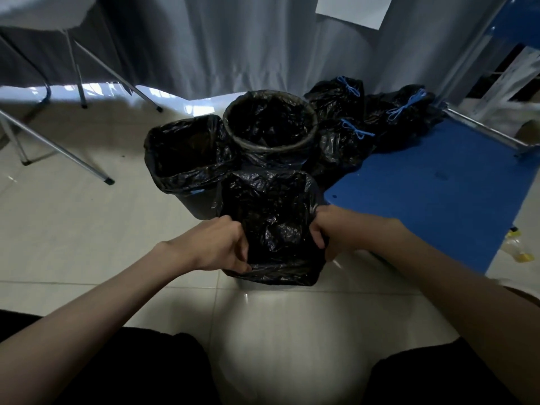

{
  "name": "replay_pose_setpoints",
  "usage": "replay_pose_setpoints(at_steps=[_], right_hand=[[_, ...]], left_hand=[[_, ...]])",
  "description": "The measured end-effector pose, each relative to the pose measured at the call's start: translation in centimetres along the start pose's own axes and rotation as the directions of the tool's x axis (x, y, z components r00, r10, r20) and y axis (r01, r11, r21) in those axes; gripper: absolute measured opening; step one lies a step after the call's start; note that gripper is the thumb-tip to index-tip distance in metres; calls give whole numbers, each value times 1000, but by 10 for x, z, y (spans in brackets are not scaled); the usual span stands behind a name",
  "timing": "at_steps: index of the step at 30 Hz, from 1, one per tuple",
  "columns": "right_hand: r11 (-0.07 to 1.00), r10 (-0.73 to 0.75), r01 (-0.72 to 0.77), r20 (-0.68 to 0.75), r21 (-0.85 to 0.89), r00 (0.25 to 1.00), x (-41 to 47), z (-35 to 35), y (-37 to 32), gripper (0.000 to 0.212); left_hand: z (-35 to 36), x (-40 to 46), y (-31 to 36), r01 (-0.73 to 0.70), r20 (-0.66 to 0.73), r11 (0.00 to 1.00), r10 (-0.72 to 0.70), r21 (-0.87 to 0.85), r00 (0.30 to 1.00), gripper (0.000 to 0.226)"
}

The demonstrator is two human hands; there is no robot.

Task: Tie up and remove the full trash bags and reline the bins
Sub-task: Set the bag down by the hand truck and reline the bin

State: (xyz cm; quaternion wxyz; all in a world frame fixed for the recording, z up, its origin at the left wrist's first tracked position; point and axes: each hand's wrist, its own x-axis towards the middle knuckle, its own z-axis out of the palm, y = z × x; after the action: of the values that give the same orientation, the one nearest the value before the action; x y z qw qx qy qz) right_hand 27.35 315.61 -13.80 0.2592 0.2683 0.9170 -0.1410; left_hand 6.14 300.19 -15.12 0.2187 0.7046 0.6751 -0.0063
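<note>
Three bins stand on the tiled floor, each lined with a black bag. The nearest bin (274,276) is square, and its black liner (271,211) is folded over the rim. My left hand (222,244) grips the liner at the rim's left side. My right hand (327,232) grips it at the right side. Behind it stand a rectangular bin (187,159) on the left and a round bin (270,124) in the middle. Three tied full bags lie at the back right, closed with blue drawstrings: (339,95), (403,112), (344,141).
A blue table top (423,182) sits close on the right, touching the tied bags. Metal folding legs (58,147) stand at the left. A grey curtain (233,48) hangs behind. A yellowish bottle (517,249) lies on the floor at far right. My dark-clothed knees fill the bottom.
</note>
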Motion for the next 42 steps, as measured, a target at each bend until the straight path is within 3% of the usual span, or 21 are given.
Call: replay_pose_setpoints(at_steps=[4,6,9,12,17,23,25,29,33,35,38,42], right_hand=[[998,-19,35,-260,56,965,10,1,-19,22],[997,-17,43,-343,70,939,16,6,-30,19],[996,-1,38,-431,78,902,24,15,-42,33],[993,14,45,-491,106,871,29,19,-48,42],[979,52,51,-491,195,869,47,11,-55,52],[958,76,79,-511,275,856,74,-6,-60,48],[913,121,108,-515,393,849,83,-13,-60,46],[689,446,113,-542,715,712,110,-33,-48,40],[250,712,83,-241,965,660,148,-61,-17,58],[164,765,81,-179,983,618,164,-69,-4,62],[200,785,45,-187,979,590,175,-80,-3,63],[309,823,-50,-241,950,514,192,-95,7,53]], left_hand=[[-5,-16,-15,150,-50,987,-147,53,988,17],[-4,-23,-27,222,-136,974,-214,43,967,10],[4,-33,-41,346,-222,935,-322,79,920,76],[9,-38,-48,463,-172,884,-446,71,878,102],[8,-33,-63,510,-66,859,-506,57,860,102],[-5,-21,-87,526,-72,850,-527,-28,847,106],[-8,-20,-90,531,-81,846,-534,-58,842,110],[-9,-5,-72,501,-118,862,-507,-79,854,111],[-8,33,-33,360,-164,932,-363,-44,917,95],[-5,58,-13,280,-180,960,-272,15,945,83],[3,86,3,261,-180,958,-238,116,954,75],[15,96,1,320,-305,918,-244,232,921,68]])
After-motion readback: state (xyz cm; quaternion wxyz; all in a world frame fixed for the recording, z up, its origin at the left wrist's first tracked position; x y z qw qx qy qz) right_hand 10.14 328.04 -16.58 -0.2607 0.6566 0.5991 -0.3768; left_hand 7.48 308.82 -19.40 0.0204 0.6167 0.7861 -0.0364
